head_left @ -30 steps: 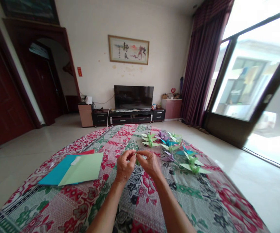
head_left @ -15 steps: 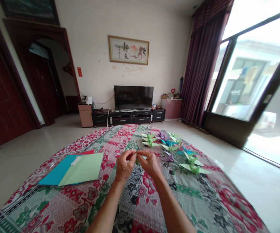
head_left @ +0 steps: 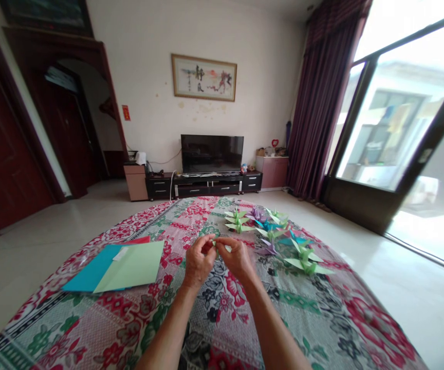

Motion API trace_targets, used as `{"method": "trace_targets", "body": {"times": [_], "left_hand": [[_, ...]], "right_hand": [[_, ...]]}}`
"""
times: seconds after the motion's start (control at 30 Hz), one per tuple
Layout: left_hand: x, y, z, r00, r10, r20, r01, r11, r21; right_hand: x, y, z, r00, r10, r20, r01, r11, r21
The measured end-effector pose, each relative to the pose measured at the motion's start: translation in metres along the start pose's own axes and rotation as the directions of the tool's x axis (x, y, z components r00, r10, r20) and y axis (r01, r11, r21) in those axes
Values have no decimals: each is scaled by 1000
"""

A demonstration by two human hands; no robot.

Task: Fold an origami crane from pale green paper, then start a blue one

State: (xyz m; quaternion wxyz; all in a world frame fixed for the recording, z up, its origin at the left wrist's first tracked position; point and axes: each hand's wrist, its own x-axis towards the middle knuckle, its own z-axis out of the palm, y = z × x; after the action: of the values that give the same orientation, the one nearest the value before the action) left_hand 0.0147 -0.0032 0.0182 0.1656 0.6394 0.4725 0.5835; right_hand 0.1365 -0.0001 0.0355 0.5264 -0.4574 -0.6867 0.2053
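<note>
head view: green paper fold (head_left: 217,243) in tight fingertip pinch between left hand (head_left: 199,262) and right hand (head_left: 238,258)

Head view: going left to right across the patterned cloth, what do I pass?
stack of coloured paper sheets → left hand → small green paper pinched between both hands → right hand → cluster of folded paper cranes

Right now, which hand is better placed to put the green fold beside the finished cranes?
Probably the right hand: like the left hand it pinches the green fold, but the cranes lie on its side.
</note>
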Motion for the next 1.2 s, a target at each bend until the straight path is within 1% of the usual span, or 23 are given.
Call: {"method": "trace_targets", "body": {"times": [0.1, 0.2, 0.33, 0.5, 0.6, 0.73, 0.83, 0.93, 1.03, 1.2], "left_hand": [[0, -1, 0, 1000, -8, -12, 8, 1000, -12], [1, -1, -1, 1000, 8, -14, -8, 1000, -12], [1, 1, -2, 1000, 15, -19, -15, 1000, -10], [1, 1, -1, 1000, 12, -18, -12, 1000, -3], [1, 1, -2, 1000, 23, -15, -22, 1000, 13], [1, 2, -2, 999, 44, -25, -43, 998, 38], [1, 1, -2, 996, 82, -35, -79, 995, 65], [2, -1, -2, 986, 157, -58, -148, 980, 136], [2, -2, -2, 963, 256, -86, -230, 945, 231], [0, -2, 0, 929, 362, -71, -318, 884, 343]], "right_hand": [[-1, 0, 2, 998, -51, -38, 49, 997, -57], [-1, 0, 2, 990, -128, -67, 120, 987, -111], [-2, 0, 2, 975, -214, -52, 204, 967, -153], [-2, -5, -1, 970, -242, -28, 231, 950, -211], [-2, -6, 0, 975, -221, -25, 212, 956, -201], [-2, -4, 1, 990, -124, -68, 118, 989, -94], [-1, -2, 1, 995, -63, -79, 57, 995, -77], [-2, -2, -1, 998, -28, -48, 22, 993, -116], [-3, -5, -2, 1000, -9, -13, 7, 990, -142], [-3, -8, -1, 999, 45, -19, -47, 994, -98]]}}
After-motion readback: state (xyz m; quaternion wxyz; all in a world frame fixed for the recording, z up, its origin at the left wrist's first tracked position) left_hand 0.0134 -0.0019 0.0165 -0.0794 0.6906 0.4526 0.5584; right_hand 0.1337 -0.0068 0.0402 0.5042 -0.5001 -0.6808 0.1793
